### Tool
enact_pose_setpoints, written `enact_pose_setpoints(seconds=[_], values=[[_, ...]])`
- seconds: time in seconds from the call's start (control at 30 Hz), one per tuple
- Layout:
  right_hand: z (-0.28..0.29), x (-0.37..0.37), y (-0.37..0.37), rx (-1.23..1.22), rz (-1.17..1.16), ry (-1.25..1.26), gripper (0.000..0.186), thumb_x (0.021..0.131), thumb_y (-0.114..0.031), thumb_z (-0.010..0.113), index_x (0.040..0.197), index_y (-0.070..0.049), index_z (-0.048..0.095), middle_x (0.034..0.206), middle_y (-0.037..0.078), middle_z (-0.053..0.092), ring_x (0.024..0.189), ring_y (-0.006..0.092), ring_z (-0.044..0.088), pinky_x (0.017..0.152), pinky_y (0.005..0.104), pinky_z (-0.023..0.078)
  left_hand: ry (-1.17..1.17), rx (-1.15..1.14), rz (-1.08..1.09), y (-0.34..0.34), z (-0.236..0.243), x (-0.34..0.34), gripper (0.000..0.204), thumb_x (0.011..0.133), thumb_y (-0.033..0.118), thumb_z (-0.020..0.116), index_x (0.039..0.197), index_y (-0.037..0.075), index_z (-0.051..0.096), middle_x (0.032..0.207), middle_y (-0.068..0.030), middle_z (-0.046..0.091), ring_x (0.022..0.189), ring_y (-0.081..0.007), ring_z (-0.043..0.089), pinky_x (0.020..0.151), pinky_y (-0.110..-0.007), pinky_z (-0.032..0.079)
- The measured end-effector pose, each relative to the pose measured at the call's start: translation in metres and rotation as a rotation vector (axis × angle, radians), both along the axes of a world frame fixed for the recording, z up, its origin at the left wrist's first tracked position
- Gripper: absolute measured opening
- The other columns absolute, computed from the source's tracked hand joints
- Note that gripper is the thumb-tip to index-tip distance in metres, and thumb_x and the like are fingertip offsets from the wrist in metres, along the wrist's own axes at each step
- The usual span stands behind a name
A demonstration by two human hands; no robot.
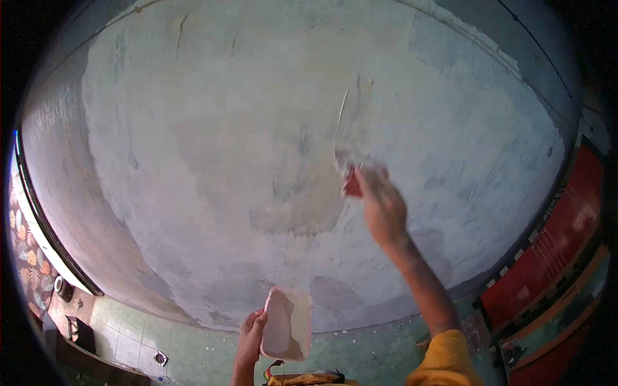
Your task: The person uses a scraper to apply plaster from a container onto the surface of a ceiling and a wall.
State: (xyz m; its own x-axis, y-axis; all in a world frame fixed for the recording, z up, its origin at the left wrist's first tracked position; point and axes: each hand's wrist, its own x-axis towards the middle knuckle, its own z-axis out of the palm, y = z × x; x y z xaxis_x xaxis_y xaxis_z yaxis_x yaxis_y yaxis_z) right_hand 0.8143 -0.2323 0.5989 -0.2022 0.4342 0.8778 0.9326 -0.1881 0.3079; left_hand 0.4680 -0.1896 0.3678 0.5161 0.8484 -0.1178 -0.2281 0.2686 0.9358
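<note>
My right hand (384,209) grips a red putty scraper (353,183) against the wall (212,116). Whitish putty (344,159) sits along the scraper's upper edge, and a thin raised line of it runs up the wall from there. Some of the scraper is hidden by my fingers, and the hand is slightly blurred. Lower down, my left hand (252,331) holds a pale pink rectangular tub (310,331) by its left side. Pale putty (280,321) lies inside the tub, mostly toward its left. My left thumb rests on the rim.
Patchy grey-white coating covers the wall, with darker damp-looking patches around the middle. Greenish floor tiles (187,341) with white specks run along its foot. A red panel (544,248) stands at the right. A small dark box-like object (80,334) and a round item (160,358) are at the lower left.
</note>
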Motion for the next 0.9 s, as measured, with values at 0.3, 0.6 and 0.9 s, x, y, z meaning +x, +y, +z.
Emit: enact_pose_setpoints(seconds=[0.3,0.6,0.9], values=[[0.113,0.001,0.041,0.128,-0.025,-0.236,0.041,0.09,-0.004,0.057,0.131,0.001,0.058,0.126,0.02,0.066,0.114,0.0337,0.064,0.097,0.0431,0.053,0.013,-0.034,-0.028,0.003,-0.019,-0.001,0.049,0.099,0.028,0.062,0.131,-0.009,0.056,0.117,-0.0118,0.066,0.107,-0.0165,0.061,0.093,-0.029,0.048],[0.068,-0.036,0.019,-0.067,0.079,-0.025,0.031,0.095,-0.004,0.057,0.125,-0.005,0.062,0.116,0.012,0.071,0.105,0.0271,0.07,0.093,0.0371,0.056,0.02,-0.044,0.016,0.001,-0.016,-0.025,0.052,0.098,0.027,0.063,0.135,-0.007,0.052,0.115,-0.0131,0.067,0.102,-0.0168,0.064,0.088,-0.029,0.05],[0.075,-0.031,0.064,-0.018,-0.084,-0.277,0.049,0.088,-0.002,0.057,0.137,-0.003,0.057,0.129,0.019,0.064,0.119,0.0325,0.063,0.101,0.0401,0.051,-0.001,-0.042,-0.003,0.003,-0.022,-0.021,0.053,0.098,0.029,0.065,0.135,-0.007,0.052,0.116,-0.0132,0.067,0.103,-0.0171,0.063,0.088,-0.029,0.05]])
